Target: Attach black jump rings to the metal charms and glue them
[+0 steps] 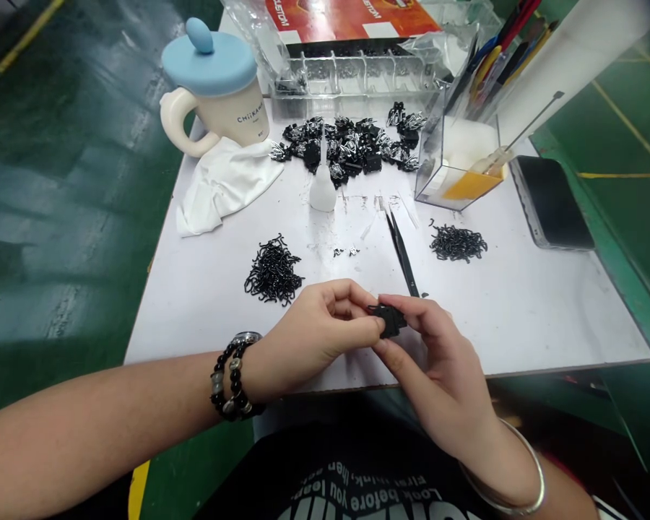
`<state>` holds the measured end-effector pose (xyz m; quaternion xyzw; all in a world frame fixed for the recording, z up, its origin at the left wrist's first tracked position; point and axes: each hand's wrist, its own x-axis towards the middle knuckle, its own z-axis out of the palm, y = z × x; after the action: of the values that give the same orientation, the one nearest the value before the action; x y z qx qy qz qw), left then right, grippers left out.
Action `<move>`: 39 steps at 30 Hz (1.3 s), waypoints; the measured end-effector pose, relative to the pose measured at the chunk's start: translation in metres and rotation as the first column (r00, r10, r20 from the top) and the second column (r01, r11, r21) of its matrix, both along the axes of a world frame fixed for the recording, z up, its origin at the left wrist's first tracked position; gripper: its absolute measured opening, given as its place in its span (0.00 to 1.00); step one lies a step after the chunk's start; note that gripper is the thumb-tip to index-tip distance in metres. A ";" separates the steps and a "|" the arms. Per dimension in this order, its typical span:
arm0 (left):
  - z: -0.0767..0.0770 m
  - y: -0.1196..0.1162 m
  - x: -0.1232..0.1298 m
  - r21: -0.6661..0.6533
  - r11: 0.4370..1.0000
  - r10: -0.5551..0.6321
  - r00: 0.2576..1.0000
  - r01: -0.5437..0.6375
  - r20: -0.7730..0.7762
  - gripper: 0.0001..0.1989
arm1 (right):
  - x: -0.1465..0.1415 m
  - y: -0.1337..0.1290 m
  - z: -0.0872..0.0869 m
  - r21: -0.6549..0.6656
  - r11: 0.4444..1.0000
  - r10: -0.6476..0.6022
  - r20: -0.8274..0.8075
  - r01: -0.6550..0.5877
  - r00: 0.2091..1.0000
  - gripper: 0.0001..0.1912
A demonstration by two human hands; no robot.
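Left hand (325, 325) and right hand (430, 354) are held close together, curled rather than spread, above the near edge of the white worktop (206, 310). A small black plastic part (391, 321) is pinched between them, its left side gripped by the left thumb and fingers, its right side by the right thumb and fingers. Just ahead of the right hand, slim black metal tweezers (401, 253) are laid on the worktop. Ahead and to the left of the left hand, a loose pile of black wire clips (274, 271) is spread; a smaller pile of black wire clips (458, 243) lies ahead and to the right of the right hand. Farther ahead of both hands, a heap of black-and-silver parts (347, 148) is scattered behind a white plastic squeeze bottle (323, 189). Beyond the left hand are a crumpled white cloth (222, 189) and a cream mug with a blue lid (211, 87); beyond the right hand, a clear acrylic box (455, 162) is placed near a black phone (549, 202).
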<state>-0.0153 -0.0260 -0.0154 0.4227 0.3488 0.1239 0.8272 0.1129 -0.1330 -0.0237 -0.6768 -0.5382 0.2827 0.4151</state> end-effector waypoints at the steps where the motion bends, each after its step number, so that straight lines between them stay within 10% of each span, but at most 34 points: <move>1: 0.001 0.000 0.000 -0.005 1.000 -0.005 1.000 0.005 0.001 0.09 | 0.000 0.000 0.000 0.001 1.000 -0.002 0.001 0.002 1.000 0.18; 23: 0.005 0.002 0.000 0.007 0.999 -0.045 0.998 0.045 0.036 0.10 | 0.034 0.003 0.014 0.044 0.979 0.197 0.061 -0.200 0.978 0.27; 30: 0.000 0.003 0.000 0.052 0.995 -0.087 0.995 0.090 -0.057 0.09 | 0.060 0.086 0.029 0.160 0.984 0.050 0.202 -0.083 0.978 0.20; 39: -0.001 0.003 0.005 -0.008 1.000 0.014 1.000 -0.014 -0.021 0.09 | 0.037 0.181 0.000 0.117 0.987 0.073 0.281 -0.110 0.957 0.19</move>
<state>-0.0105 -0.0233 -0.0164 0.4179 0.3608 0.1240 0.8245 0.1496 0.0476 -0.0240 -0.6551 -0.6390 0.1688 0.3661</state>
